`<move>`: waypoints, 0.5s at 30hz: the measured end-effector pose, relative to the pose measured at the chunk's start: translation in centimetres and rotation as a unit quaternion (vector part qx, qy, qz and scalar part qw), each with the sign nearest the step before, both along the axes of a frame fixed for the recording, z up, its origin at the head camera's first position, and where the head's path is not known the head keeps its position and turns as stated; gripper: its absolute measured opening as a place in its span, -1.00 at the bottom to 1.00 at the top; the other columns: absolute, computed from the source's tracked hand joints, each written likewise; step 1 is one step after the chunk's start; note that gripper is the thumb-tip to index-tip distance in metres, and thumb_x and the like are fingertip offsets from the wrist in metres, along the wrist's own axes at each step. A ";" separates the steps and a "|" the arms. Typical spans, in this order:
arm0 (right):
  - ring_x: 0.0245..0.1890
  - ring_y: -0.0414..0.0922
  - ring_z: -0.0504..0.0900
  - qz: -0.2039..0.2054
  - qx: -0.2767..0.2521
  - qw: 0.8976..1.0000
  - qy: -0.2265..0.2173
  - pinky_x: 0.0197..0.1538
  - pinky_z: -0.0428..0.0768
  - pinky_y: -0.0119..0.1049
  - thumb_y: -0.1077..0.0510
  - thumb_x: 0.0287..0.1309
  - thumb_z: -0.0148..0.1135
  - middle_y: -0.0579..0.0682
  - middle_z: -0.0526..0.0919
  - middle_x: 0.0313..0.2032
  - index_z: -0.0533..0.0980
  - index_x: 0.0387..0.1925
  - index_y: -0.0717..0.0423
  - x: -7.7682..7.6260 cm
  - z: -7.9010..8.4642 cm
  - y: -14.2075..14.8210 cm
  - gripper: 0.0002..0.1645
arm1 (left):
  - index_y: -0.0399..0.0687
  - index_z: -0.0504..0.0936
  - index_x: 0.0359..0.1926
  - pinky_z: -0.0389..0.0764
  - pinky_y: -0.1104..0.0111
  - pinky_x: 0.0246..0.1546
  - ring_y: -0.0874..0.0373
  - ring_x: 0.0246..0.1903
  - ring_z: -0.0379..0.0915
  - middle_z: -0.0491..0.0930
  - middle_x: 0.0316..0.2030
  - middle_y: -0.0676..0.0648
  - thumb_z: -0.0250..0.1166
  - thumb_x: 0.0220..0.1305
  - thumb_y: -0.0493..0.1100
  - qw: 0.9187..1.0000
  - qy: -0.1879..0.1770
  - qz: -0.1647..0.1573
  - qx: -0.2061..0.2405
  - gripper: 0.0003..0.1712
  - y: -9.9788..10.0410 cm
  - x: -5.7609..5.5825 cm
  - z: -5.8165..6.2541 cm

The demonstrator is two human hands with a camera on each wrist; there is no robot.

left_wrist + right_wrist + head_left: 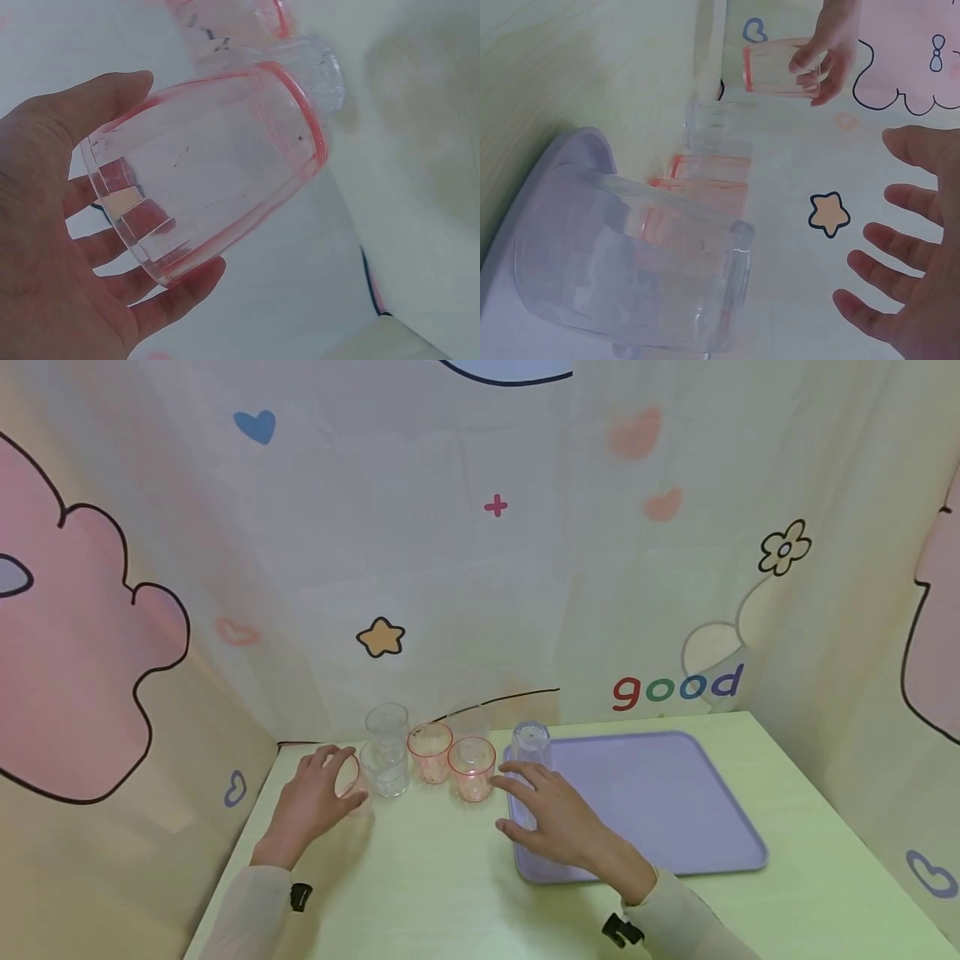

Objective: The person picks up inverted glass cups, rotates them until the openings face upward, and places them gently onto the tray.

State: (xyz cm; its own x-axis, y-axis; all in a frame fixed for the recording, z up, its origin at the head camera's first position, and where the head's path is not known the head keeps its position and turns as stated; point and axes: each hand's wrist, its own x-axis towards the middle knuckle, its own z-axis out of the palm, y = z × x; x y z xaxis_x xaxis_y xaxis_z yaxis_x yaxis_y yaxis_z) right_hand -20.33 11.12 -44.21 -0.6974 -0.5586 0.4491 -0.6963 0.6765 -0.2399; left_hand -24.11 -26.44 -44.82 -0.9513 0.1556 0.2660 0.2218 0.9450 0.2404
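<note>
My left hand [318, 797] holds a clear plastic cup with a red rim [217, 165]. Thumb and fingers wrap around its faceted base, and the rim points away from the palm. My right hand [558, 818] hovers by the tray's left edge, its fingers spread and apart from anything. Beside it, a clear cup [630, 262] stands upside down on the purple tray [637, 802]. Between the hands stand two red-rimmed cups [474, 777] and several clear cups [386, 772]. In the head view the left fingers partly hide the held cup.
A pale table [420, 877] carries the cups and the tray. Behind it hangs a printed curtain [450, 568] with hearts, a star and the word "good". More printed cloth [67, 693] stands at the left side.
</note>
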 end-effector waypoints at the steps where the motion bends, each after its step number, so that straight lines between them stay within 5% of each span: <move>1: 0.29 0.00 0.45 0.001 -0.003 1.000 0.001 0.24 0.50 0.06 -0.10 0.17 0.32 -0.01 0.48 0.27 0.44 0.28 -0.11 0.0 0.1 0.0 -0.36 | -0.03 0.36 0.35 0.60 -0.16 -0.24 -0.28 0.24 0.27 0.33 0.29 -0.24 0.43 0.11 0.11 1.000 0.004 -0.002 0.000 -0.17 0.1 0.1 0.2; 9: 0.25 -0.01 0.49 0.009 -0.018 0.999 0.038 0.20 0.55 0.03 -0.07 0.14 0.35 -0.03 0.48 0.25 0.45 0.26 -0.08 -0.3 0.6 -0.2 -0.35 | 0.00 0.36 0.34 0.62 -0.10 -0.28 -0.23 0.23 0.28 0.33 0.29 -0.20 0.44 0.11 0.11 0.999 0.042 -0.020 0.012 -0.18 1.4 1.3 1.9; 15: 0.28 -0.01 0.47 0.013 -0.039 0.999 0.035 0.21 0.55 0.01 -0.06 0.14 0.35 -0.02 0.46 0.27 0.42 0.28 -0.08 -0.4 1.1 -0.3 -0.33 | 0.00 0.36 0.35 0.60 -0.12 -0.12 -0.17 0.25 0.27 0.32 0.30 -0.17 0.42 0.12 0.14 0.996 0.068 -0.039 0.038 -0.18 2.9 2.2 3.5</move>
